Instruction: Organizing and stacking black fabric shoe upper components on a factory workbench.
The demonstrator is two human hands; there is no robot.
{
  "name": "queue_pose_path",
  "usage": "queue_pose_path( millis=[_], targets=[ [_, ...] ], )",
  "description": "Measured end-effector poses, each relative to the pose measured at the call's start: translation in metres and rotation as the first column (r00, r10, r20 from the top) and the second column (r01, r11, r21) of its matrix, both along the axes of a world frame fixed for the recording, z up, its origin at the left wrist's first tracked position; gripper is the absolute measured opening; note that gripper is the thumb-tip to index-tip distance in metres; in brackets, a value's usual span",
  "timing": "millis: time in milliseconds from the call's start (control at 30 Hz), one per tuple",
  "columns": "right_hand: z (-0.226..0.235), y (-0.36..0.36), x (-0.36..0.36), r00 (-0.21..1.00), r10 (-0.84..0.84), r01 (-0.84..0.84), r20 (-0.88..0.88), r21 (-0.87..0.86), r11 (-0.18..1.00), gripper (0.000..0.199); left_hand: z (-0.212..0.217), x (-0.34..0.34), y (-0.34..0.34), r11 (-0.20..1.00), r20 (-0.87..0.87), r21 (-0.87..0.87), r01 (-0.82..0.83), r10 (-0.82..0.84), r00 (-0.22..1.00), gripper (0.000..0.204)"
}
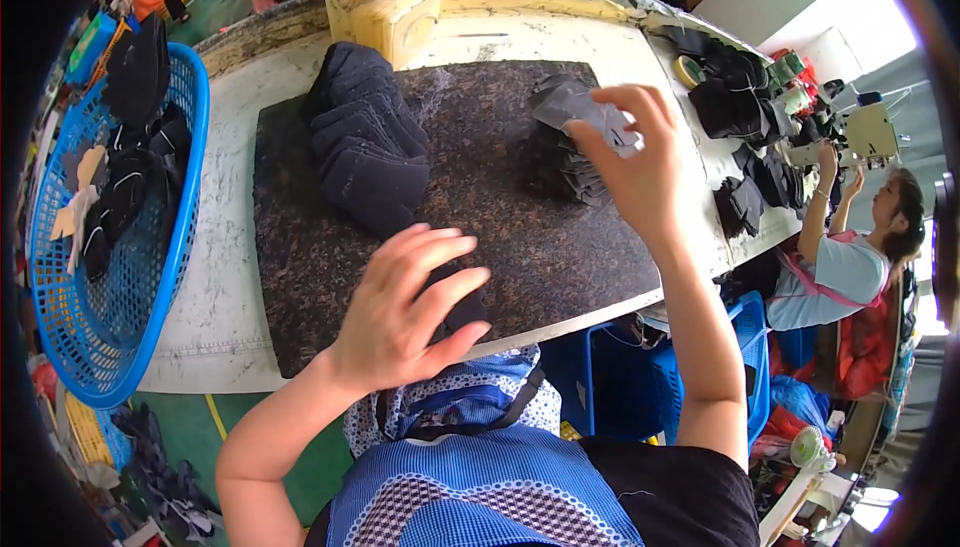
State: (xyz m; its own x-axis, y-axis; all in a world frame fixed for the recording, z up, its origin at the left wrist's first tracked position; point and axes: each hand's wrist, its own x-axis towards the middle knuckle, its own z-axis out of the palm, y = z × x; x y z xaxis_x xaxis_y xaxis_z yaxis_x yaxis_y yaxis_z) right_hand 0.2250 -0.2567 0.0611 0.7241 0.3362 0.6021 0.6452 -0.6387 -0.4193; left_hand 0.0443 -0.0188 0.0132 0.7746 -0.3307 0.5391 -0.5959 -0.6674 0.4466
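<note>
Right hand (pixel 640 172) grip clamped on grey fabric piece (pixel 585 107); left hand (pixel 405 312) fingers apart on dark speckled counter slab (pixel 500 207), beside dark fabric stack (pixel 365 142).

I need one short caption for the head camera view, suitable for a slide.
Right hand lifts a grey fabric piece from a stack; left hand presses a dark piece on the speckled board.

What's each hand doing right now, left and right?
Left hand: open, fingers spread, flat on a dark fabric piece.
Right hand: pinching a grey fabric piece off the stack.
</note>
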Motion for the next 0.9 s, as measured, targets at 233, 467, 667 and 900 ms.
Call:
queue_pose_path(
  millis=[233, 467, 667, 900],
  targets=[
    [-0.04, 0.002, 0.04, 0.963, 0.032, 0.02, -0.268, 0.191, 0.981, 0.014, -0.002, 0.06, -0.042, 0.992, -0.015, -0.036, 0.122, -0.122, 0.992, 0.04],
    [-0.027, -0.022, 0.044, 0.856, 0.215, 0.132, -0.469, 0.602, 0.788, 0.018, -0.014, 0.139, -0.073, 0.988, 0.119, 0.149, -0.03, 0.012, 0.993, 0.079],
    [-0.007, -0.043, -0.002, 0.991, -0.117, 0.133, -0.069, 0.671, 0.729, 0.019, 0.0, 0.123, -0.062, 0.995, -0.021, -0.098, 0.023, -0.025, 0.999, 0.073],
    [-0.028, -0.021, -0.126, 0.876, 0.374, -0.217, -0.306, 0.443, 0.87, 0.041, 0.028, -0.005, -0.021, 0.634, -0.693, -0.657, -0.407, -0.297, 0.656, 0.025]
  ],
)
